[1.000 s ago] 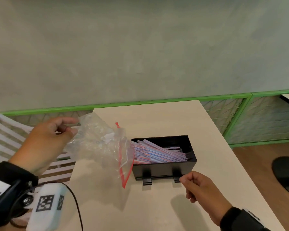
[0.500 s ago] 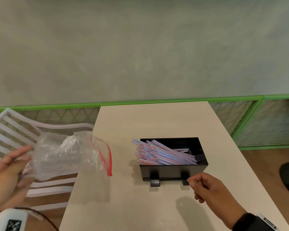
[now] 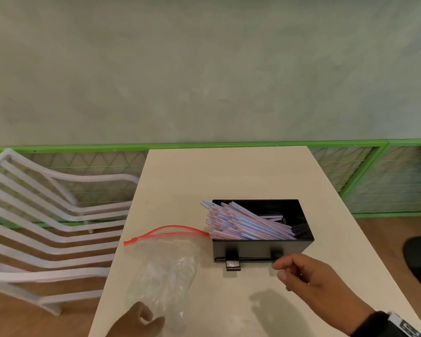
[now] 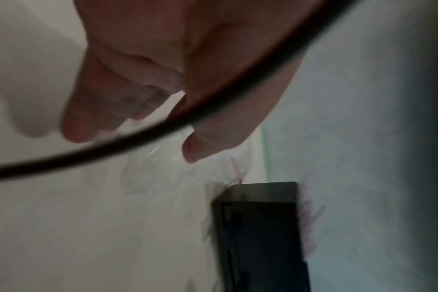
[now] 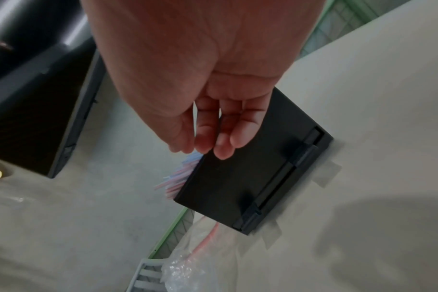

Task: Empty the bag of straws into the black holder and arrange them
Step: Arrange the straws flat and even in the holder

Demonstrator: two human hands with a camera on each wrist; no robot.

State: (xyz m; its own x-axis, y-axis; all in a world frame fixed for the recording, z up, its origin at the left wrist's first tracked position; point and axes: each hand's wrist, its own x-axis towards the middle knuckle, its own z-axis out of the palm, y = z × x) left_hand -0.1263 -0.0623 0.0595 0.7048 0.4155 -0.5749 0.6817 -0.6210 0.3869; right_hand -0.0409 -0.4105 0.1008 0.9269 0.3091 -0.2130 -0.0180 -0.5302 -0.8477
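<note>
Item 1: black holder (image 3: 258, 249) on the table (image 3: 229, 171), straws (image 3: 243, 224) heaped slantwise, ends jutting past its left rim.
Item 2: bag (image 3: 165, 266), emptied, lying left of the holder, left hand (image 3: 136, 323) at its bottom edge (grip cannot be told).
Item 3: right hand (image 3: 309, 280), loosely curled, holding nothing.
Advice: steady the holder, nudge the jutting ends inward, level the heap.

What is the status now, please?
Left hand holds clear plastic zip bag, empty. Right hand free. Striped straws slanted in black rectangular holder, unarranged. Nothing blocking.
</note>
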